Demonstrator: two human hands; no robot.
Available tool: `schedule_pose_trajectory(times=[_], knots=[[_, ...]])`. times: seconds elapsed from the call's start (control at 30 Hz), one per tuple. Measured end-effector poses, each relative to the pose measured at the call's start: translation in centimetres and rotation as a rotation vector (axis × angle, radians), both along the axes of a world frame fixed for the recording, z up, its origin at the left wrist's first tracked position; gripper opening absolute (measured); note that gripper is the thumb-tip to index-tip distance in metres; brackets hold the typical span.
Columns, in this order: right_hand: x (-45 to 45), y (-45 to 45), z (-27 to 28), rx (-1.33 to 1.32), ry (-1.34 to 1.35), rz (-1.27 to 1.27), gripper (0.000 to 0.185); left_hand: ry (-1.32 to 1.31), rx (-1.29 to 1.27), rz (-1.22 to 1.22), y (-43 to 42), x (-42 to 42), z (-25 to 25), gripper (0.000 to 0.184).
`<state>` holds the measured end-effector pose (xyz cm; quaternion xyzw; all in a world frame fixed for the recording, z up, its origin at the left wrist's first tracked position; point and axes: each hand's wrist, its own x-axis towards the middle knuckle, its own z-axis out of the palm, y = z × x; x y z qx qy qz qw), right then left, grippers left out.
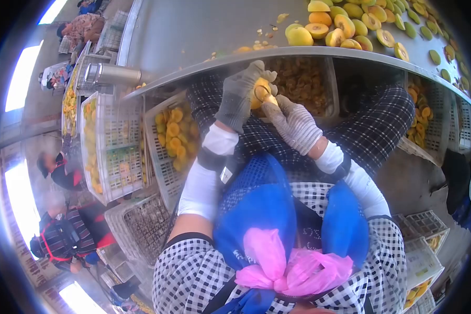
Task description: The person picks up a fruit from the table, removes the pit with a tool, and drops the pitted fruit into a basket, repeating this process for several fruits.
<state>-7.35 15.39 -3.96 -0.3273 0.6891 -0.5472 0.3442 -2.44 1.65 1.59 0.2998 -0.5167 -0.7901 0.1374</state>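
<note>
Both my hands wear knitted gloves and meet just below the metal table's edge. My left hand [239,94], in a grey glove, is wrapped round a yellow-orange fruit half [259,92]. From the right, my right hand [293,123], in a pale striped glove, has its fingers closed on a small tool with a ring-shaped metal end [264,90]. That ring rests against the cut face of the fruit. The tool's handle is mostly hidden by my fingers. Behind my hands, a crate [329,86] holds brownish-orange pieces.
Halved fruit [345,23] lies on the metal table [193,31], with scraps near its edge. A metal cylinder [112,75] lies at the left. Crates of fruit halves [175,137] stand left and right of my legs. Several people [70,235] are at the far left.
</note>
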Motion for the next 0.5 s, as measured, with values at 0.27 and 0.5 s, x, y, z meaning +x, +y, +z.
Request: schedule_pose_trajectory(times=[0.27, 0.5], knots=[[1.2, -0.2, -1.4, -0.197, -0.123, -0.006, 0.044, -0.126, -0.076, 0.089, 1.6, 0.0, 0.3, 0.035], [-0.7, 1.4, 1.7, -0.038, -0.993, 0.282, 0.046, -0.154, -0.112, 0.079, 2.1, -0.1, -0.4, 0.036]])
